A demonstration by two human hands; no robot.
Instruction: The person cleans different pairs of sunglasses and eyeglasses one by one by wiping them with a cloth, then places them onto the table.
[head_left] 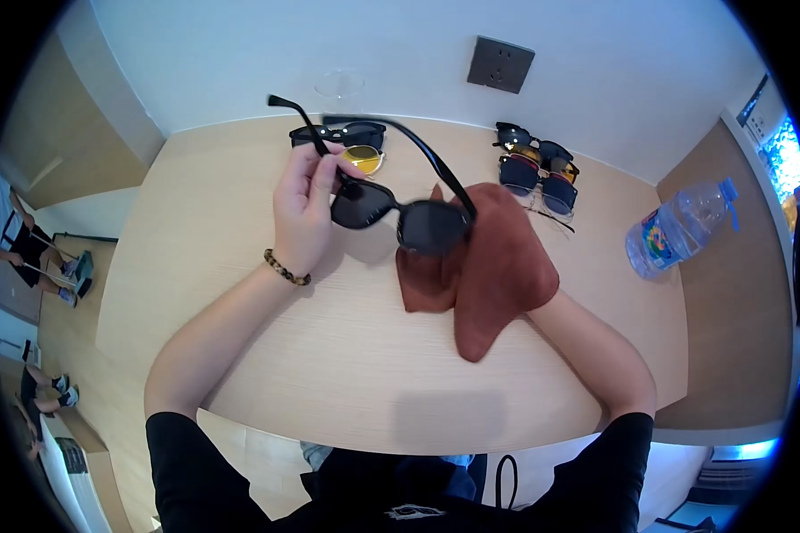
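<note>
Left hand (307, 206): thumb and fingers pinch the black sunglasses (364, 206) near one hinge; the pair is held up over the wooden desk (338, 373), temples unfolded. Right hand (517, 259): covered by the reddish-brown cloth (484, 306), finger posture cannot be told; the cloth shows behind the nearer lens, contact not verifiable. Just beyond the left hand lie dark-lensed sunglasses (364, 134) and yellow-lensed glasses (363, 160), the latter partly hidden by it. Beyond the right hand, overlapping eyewear (542, 169), individual frames hard to separate. To that hand's right, a clear plastic bottle (680, 226), label print illegible. Well left of the left hand, a person with a dustpan (84, 274), cut off by the dark border
</note>
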